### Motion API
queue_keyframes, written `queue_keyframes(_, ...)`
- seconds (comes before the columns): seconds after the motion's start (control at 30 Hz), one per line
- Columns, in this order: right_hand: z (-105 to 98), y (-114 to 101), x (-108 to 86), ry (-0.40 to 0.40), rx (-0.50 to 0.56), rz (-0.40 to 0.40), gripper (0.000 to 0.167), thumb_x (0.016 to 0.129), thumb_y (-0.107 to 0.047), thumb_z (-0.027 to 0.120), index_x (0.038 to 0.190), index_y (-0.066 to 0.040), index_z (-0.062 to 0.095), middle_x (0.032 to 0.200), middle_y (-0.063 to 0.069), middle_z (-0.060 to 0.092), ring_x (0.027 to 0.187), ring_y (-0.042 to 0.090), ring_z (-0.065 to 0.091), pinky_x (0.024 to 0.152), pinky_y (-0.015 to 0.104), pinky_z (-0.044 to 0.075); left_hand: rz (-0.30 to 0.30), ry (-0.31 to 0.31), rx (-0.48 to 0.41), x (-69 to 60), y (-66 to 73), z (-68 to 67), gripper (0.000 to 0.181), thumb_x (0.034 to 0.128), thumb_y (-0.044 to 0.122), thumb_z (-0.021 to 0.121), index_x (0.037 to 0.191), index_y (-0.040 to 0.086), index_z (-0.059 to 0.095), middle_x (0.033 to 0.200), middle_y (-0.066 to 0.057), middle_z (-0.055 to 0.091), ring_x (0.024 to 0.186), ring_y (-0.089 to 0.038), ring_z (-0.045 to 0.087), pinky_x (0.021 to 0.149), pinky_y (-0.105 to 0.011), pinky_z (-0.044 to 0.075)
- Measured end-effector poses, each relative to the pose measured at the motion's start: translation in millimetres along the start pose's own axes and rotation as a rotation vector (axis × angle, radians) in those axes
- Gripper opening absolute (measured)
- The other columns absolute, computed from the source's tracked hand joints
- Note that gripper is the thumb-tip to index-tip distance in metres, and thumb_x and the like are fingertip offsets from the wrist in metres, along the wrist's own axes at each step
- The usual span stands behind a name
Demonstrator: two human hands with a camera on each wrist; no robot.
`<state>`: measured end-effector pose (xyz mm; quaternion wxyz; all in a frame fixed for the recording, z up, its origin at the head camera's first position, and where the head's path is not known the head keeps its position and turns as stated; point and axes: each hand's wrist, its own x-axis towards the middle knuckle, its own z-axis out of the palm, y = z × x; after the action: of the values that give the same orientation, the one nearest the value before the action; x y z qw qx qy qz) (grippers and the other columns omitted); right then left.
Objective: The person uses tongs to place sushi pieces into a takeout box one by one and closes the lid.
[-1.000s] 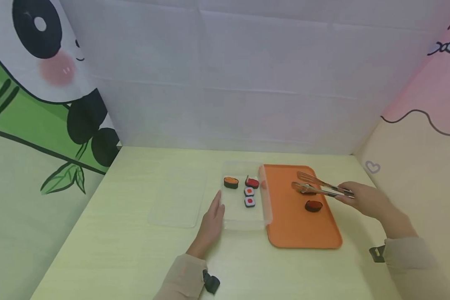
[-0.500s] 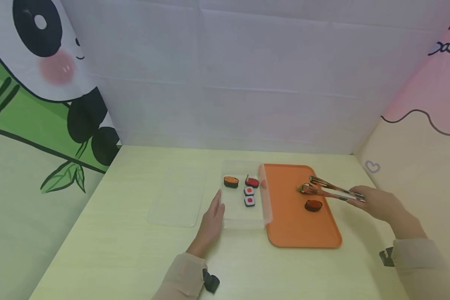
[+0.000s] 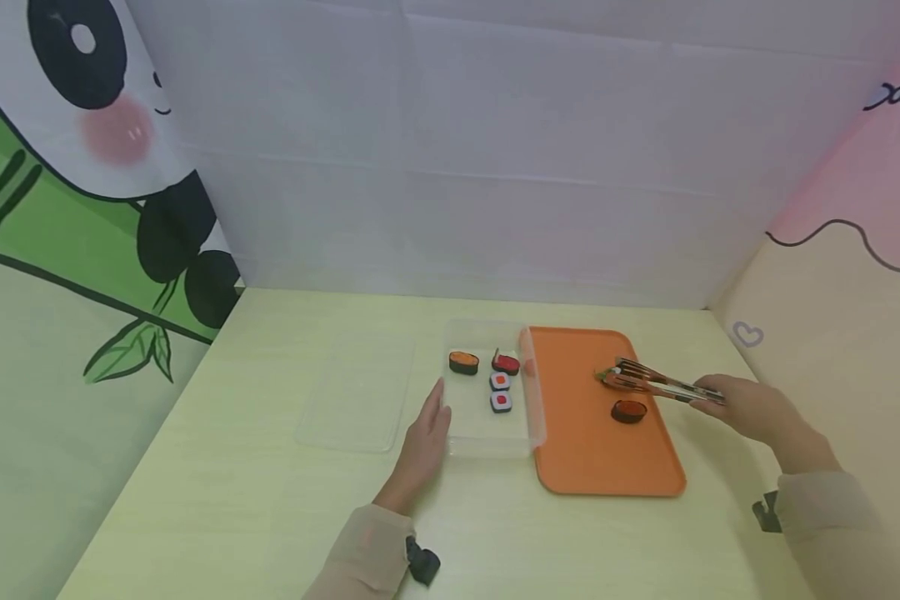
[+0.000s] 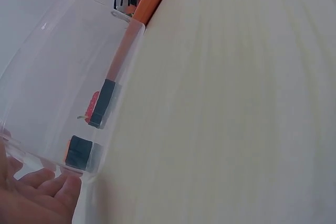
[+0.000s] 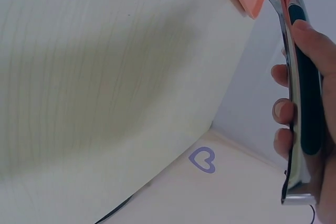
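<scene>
My right hand (image 3: 750,408) grips a pair of metal tongs (image 5: 306,98) with dark handle panels. The tongs' tips are over the orange tray (image 3: 600,467), around a sushi piece (image 3: 606,376) with green on it; the tips partly hide it. Just in front lies a dark sushi piece with a red-orange top (image 3: 628,412), on the tray. My left hand (image 3: 423,433) rests its fingers against the left wall of a clear plastic box (image 4: 58,66). Inside the box are an orange-topped sushi (image 3: 463,362), a red-topped sushi (image 3: 506,362) and two white sushi rolls (image 3: 501,402).
A clear flat lid (image 3: 356,396) lies on the pale wooden table (image 3: 217,467) left of the box. The tray's left edge meets the box's right wall. A white sheet (image 3: 450,167) stands behind the table, with patterned panels at both sides.
The tongs have drawn back to the right and narrowed around the green-tipped sushi piece. My left hand keeps its place at the box.
</scene>
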<state>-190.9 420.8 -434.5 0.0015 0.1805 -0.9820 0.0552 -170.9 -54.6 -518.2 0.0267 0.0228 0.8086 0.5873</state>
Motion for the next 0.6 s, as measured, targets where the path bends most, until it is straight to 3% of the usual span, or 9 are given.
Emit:
queue_keyframes(0.27, 0.7, -3.7, 1.8, 0.027, 0.013, -0.025, 0.020, 0.090, -0.023, 0.071, 0.102, -0.008, 0.067, 0.086, -0.005, 0.064, 0.068, 0.008, 0.054, 0.058, 0.035, 0.048, 0.002, -0.006, -0.005, -0.6, 0.8, -0.5, 0.052, 0.1071, 0.025, 0.035, 0.157, 0.017, 0.022, 0.158, -0.009, 0.025, 0.143, -0.029, 0.022, 0.115, -0.048, 0.019)
queue_keyframes(0.6, -15.5, -24.4, 8.5, 0.068, 0.021, -0.042, 0.025, 0.093, -0.028, 0.068, 0.107, -0.007, 0.067, 0.089, -0.004, 0.065, 0.068, 0.010, 0.052, 0.056, 0.033, 0.045, 0.004, -0.002, -0.001, -0.9, 1.7, -0.2, 0.052, 0.1070, 0.025, 0.035, 0.157, 0.017, 0.022, 0.157, -0.009, 0.026, 0.143, -0.030, 0.023, 0.115, -0.049, 0.020)
